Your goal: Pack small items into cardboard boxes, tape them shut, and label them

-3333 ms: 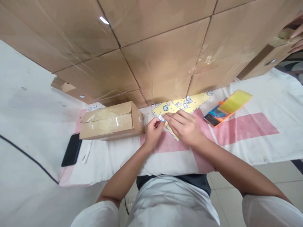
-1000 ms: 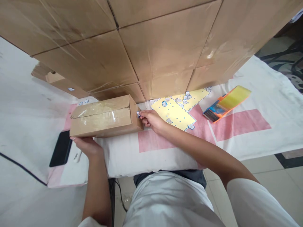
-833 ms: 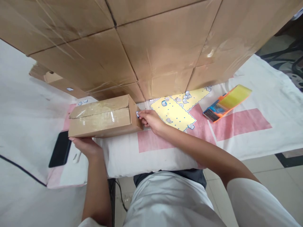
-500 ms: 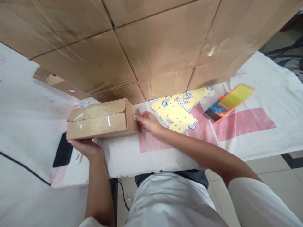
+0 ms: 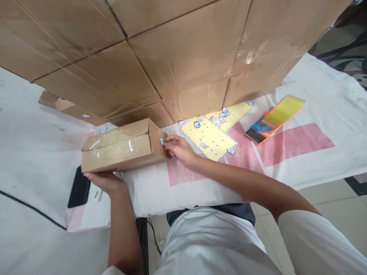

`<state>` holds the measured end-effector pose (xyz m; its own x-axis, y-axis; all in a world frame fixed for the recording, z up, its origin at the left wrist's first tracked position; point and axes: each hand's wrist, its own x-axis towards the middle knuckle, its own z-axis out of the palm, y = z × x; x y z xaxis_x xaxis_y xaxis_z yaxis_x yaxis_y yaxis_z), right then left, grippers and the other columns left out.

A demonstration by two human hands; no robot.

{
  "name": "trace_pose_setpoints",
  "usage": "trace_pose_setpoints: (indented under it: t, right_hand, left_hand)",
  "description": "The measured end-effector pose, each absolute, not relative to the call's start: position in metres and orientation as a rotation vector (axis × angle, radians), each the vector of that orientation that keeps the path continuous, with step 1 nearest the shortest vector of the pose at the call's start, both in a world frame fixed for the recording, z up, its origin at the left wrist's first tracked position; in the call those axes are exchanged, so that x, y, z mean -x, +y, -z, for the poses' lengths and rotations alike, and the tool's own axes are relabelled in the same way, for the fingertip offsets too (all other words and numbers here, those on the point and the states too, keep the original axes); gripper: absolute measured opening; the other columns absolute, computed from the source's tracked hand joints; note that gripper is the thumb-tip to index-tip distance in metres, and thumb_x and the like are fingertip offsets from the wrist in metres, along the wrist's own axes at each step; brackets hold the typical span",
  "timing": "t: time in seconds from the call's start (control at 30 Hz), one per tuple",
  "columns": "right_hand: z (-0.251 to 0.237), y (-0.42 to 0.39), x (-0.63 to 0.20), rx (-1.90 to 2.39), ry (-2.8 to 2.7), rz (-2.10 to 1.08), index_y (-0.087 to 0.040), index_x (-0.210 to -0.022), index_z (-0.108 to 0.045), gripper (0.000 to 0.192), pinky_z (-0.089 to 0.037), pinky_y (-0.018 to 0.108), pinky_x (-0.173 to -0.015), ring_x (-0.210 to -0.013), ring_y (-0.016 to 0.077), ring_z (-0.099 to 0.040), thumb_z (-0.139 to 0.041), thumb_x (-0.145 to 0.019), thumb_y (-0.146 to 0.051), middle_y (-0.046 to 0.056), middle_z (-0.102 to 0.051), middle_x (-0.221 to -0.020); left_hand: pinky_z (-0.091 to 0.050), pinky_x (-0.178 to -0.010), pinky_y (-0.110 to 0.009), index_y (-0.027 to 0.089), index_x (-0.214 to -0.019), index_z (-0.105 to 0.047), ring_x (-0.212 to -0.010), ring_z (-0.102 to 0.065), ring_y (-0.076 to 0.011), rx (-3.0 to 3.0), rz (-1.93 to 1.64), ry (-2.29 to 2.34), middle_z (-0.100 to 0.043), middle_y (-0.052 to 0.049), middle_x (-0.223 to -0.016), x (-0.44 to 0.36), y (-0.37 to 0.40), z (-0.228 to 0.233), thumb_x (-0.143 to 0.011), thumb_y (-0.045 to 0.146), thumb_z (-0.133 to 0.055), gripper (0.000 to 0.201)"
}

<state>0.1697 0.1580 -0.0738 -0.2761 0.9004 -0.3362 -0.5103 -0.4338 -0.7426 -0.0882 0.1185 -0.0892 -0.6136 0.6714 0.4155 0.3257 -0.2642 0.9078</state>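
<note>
While a wall of taped cartons rises behind, a person works at a cloth-covered table.
Box: a small brown cardboard box (image 5: 120, 149), its top seam under glossy clear tape, lies left of centre.
Left hand (image 5: 107, 182): fingers curled under the box's near edge, gripping it.
Right hand (image 5: 178, 148): fingertips pinched on a small white-and-blue sticker (image 5: 162, 141) against the box's end.
Sticker sheets: yellow, dotted (image 5: 210, 136); print unreadable.
Cloth: white with pink bands (image 5: 292, 143).
Phone: black, flat (image 5: 79, 188).
</note>
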Motion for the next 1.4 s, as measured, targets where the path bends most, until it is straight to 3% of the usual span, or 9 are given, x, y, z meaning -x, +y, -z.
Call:
trace_pose_setpoints:
  t: [0.43, 0.77, 1.13, 1.4]
  right_hand:
    - [0.072, 0.169, -0.173, 0.913, -0.514, -1.941, -0.022, -0.088, -0.052, 0.021, -0.017, 0.021, -0.043, -0.042, 0.0061, -0.037, -0.06, -0.071, -0.014, -0.008, -0.055, -0.056]
    - [0.085, 0.17, -0.173, 0.774, -0.424, -1.948, -0.023, -0.09, -0.051, 0.028, -0.017, 0.021, -0.044, -0.043, 0.0056, -0.036, -0.066, -0.066, -0.021, -0.009, -0.057, -0.058]
    - [0.075, 0.171, -0.172, 0.887, -0.445, -1.954, -0.022, -0.081, -0.051, 0.019, -0.015, 0.021, -0.042, -0.041, 0.005, -0.035, -0.062, -0.068, -0.015, -0.008, -0.056, -0.056]
    - [0.076, 0.173, -0.171, 0.914, -0.473, -1.945, -0.021, -0.079, -0.05, 0.015, -0.014, 0.021, -0.042, -0.041, 0.0046, -0.034, -0.061, -0.071, -0.014, -0.008, -0.055, -0.056]
  left_hand:
    - [-0.03, -0.127, -0.04, 0.019, -0.157, -0.035, -0.153, -0.038, -0.0212, -1.266, -1.934, 1.75, -0.042, -0.009, -0.164, 0.084, 0.117, 0.087, -0.097, 0.066, -0.015, 0.078]
    - [-0.031, -0.127, -0.041, 0.016, -0.156, -0.037, -0.153, -0.038, -0.0248, -1.189, -1.97, 1.699, -0.044, -0.013, -0.162, 0.084, 0.117, 0.088, -0.092, 0.075, -0.027, 0.087]
    - [-0.029, -0.127, -0.039, 0.023, -0.157, -0.034, -0.155, -0.034, -0.0214, -1.264, -1.868, 1.821, -0.038, -0.007, -0.166, 0.077, 0.116, 0.081, -0.093, 0.07, -0.015, 0.082]
    - [-0.029, -0.128, -0.038, 0.02, -0.156, -0.038, -0.154, -0.035, -0.0229, -1.229, -1.918, 1.71, -0.04, -0.009, -0.165, 0.084, 0.115, 0.086, -0.095, 0.07, -0.022, 0.081]
